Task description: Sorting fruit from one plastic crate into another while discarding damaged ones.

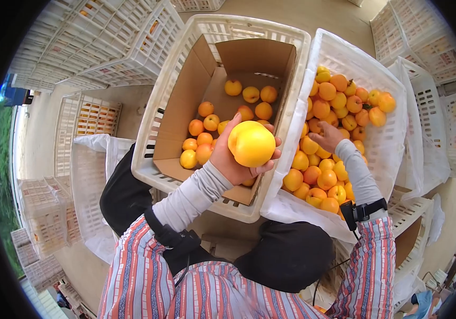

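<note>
My left hand [228,163] cups one large yellow peach [252,143], palm up, above a white plastic crate [144,159]. Brown cardboard [184,107] lines this crate. Several yellow-orange peaches [250,94] lie spread on its bottom, some hidden behind my left hand and the held fruit. To the right stands a second white crate with a white liner [383,155], heaped with peaches [327,179]. Over that heap is my right hand [329,137], its fingers touching the fruit. Whether those fingers grip a peach is not clear.
Tall stacks of white crates [92,40] rise at the upper left, with more stacks [421,32] at the upper right. A lined crate [90,191] stands by my left leg. Other crates [431,99] adjoin the right-hand one. Part of a person [423,305] shows at the lower right.
</note>
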`<state>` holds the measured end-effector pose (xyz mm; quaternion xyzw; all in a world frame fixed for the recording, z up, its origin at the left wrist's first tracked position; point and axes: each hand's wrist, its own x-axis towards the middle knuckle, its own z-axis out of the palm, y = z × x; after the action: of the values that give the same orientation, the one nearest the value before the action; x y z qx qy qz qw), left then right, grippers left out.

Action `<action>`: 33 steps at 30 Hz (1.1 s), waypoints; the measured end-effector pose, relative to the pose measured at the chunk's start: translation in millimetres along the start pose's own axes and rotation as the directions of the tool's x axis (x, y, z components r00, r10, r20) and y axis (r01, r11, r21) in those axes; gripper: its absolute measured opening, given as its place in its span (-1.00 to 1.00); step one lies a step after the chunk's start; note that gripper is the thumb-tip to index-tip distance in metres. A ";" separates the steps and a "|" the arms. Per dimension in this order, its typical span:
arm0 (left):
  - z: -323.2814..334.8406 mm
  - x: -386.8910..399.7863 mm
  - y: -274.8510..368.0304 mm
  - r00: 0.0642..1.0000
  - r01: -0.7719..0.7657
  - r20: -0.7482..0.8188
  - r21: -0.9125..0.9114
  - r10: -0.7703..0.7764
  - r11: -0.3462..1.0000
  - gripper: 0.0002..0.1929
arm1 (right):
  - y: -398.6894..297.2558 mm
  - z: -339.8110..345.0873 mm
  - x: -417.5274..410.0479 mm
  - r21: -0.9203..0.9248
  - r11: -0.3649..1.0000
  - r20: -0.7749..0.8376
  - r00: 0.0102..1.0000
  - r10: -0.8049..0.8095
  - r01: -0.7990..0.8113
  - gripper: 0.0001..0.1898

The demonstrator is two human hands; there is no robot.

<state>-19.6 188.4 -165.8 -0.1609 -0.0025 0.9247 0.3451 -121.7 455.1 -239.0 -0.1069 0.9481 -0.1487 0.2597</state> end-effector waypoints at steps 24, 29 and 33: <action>-15.0 -48.8 -3.5 0.927 -0.330 -0.186 0.005 0.325 0.944 -0.66 | -49.3 -53.5 -57.4 0.990 0.009 0.130 0.864 -0.486 -0.143 -0.52; -31.1 -87.0 -8.5 0.848 -0.426 -0.369 -0.045 0.382 0.903 -0.69 | -141.1 -55.8 -40.5 0.217 0.720 -0.056 0.745 -0.665 0.659 -0.45; -43.8 -117.2 -13.6 0.794 -0.459 -0.451 -0.008 0.407 0.888 -0.72 | -173.0 -16.8 -17.7 -0.134 0.772 0.081 0.783 -0.616 0.621 -0.47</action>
<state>85.3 119.2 -171.1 -0.3804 0.0577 0.9170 0.1056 -93.9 302.5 -158.7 -0.4349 0.8644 -0.1506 0.2027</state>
